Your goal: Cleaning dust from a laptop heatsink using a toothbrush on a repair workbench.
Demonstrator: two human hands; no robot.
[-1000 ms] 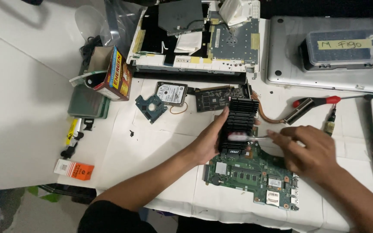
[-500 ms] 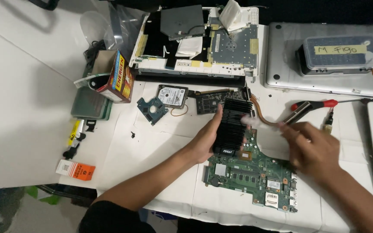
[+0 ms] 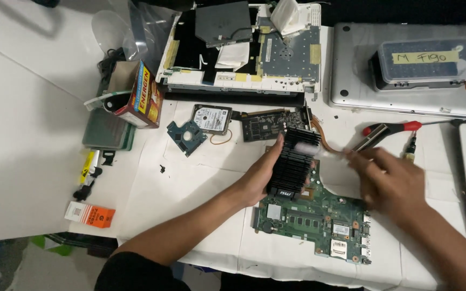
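Looking down at a white-covered worktable (image 3: 179,178), we see our left hand (image 3: 259,175) clasped around the edge of a black finned metal heatsink (image 3: 292,164), holding it tilted above a green circuit board (image 3: 319,218) at lower centre. Our right hand (image 3: 392,180), blurred at centre right, is closed narrowly on a thin pale brush-like tool (image 3: 324,152) whose tip touches the fins; exactly what the tool is, we cannot tell. Judging by the layout, disassembly looks largely done: the heatsink is off the board, an opened laptop chassis (image 3: 244,54) lies at upper centre, and a silver hard drive (image 3: 211,118) rests loose below it. Cleaning appears underway; reassembly remains. A red-handled screwdriver (image 3: 392,129) lies right of centre.
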